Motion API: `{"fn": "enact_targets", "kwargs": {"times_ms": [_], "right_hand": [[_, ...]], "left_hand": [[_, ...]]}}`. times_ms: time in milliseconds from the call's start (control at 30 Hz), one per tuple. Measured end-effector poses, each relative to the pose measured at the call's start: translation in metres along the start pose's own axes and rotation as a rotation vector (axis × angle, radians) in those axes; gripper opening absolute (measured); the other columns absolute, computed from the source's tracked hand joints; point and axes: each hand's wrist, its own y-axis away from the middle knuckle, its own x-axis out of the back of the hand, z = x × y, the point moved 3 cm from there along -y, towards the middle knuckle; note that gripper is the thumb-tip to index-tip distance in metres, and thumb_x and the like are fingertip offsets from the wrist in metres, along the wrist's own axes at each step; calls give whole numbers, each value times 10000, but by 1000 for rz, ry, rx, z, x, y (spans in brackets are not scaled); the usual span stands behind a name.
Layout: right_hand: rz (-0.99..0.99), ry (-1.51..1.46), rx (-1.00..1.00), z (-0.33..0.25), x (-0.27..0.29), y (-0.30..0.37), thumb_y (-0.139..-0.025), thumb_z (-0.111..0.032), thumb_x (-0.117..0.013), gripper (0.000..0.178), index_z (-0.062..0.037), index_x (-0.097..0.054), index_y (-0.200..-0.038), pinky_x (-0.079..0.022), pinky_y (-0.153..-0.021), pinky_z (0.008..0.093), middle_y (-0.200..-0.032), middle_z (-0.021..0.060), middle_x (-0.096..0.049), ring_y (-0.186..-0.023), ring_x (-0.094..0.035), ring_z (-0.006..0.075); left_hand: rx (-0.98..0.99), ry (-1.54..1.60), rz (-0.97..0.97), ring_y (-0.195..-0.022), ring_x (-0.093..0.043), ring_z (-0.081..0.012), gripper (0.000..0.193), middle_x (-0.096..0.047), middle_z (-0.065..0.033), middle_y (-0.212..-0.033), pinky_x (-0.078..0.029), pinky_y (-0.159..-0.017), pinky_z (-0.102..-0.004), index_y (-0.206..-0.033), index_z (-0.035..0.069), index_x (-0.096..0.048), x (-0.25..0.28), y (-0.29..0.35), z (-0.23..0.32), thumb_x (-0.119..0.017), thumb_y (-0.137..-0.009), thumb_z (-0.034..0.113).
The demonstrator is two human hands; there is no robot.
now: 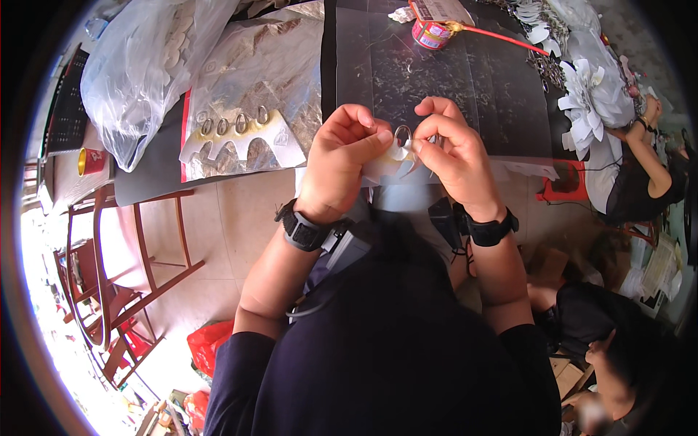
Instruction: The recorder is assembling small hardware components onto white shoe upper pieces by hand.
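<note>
Over the front edge of the table, my left hand (342,156) pinches a scalloped white piece (378,168) between thumb and fingers. A thin oval metal ring (402,127) stands up at that piece's edge. My right hand (462,156) closes thumb and forefinger at the ring's right side. More metal shows under its curled fingers, too small to make out. To the left lies another scalloped white piece (276,142), with several similar metal rings (241,122) along its upper edge, on a clear plastic sheet (254,73).
A small red tin (430,35) with a red stick across it stands at the far side. Left is a clear bag (138,80) of white pieces. White pieces (584,98) and metal parts heap up at the right. Wooden chairs (105,276) stand lower left; other people sit at the right.
</note>
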Motion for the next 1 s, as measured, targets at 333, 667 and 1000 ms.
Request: {"fn": "enact_targets", "kwargs": {"times_ms": [333,667,1000], "right_hand": [[5,-19,-103,5,-2,0,-761,-17,-610,48,-61,-593,-764,-459,-665,261,-1089,98,-463,-1034,-457,185],[9,-5,-136,6,-3,1,-759,-23,-622,49,-67,-600,-762,-460,-670,263,-1107,105,-471,-1066,-456,196],[-84,49,-13,-3,4,-6,-790,-11,-567,27,-28,-588,-785,-467,-715,285,-1099,105,-482,-1007,-489,187]], "left_hand": [[-92,-111,43,-755,-580,-109,252,-602,-47,-848,-474,-646,-234,-894,91,-416,4,-2,-2,-596,-806,-62],[-88,-83,46,-760,-578,-111,233,-600,-43,-856,-482,-677,-247,-873,90,-432,6,-2,-3,-594,-806,-63],[-44,-37,-37,-790,-570,-97,167,-613,-51,-901,-466,-706,-229,-870,78,-488,8,-3,-2,-592,-823,-45]]}}
